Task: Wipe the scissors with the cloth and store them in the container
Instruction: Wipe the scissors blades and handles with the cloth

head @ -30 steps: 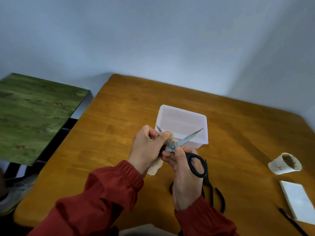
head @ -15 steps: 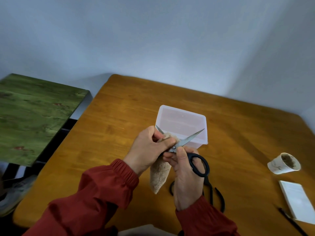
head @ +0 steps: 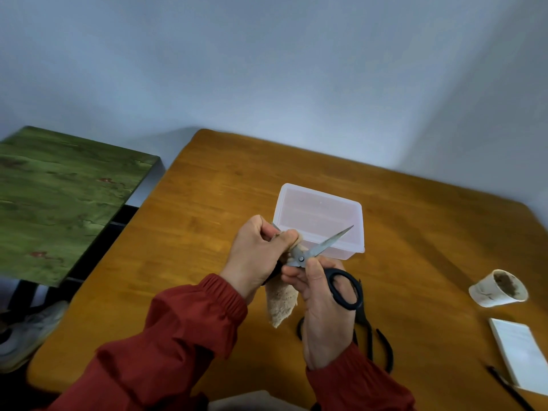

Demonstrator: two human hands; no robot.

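Over the wooden table, right hand grips opened scissors so left fingers can pinch cloth round one blade.

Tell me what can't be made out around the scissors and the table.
Head view only:
Scissors: second blade hidden by left hand and cloth.
Black tool on table: mostly behind right hand.
Pen: cut off by the bottom edge.
Cup: contents too blurred.

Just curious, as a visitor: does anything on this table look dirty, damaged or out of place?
Only the white paper cup at the right of the table: brown residue inside, dark marks on its wall. Nothing looks spilled.
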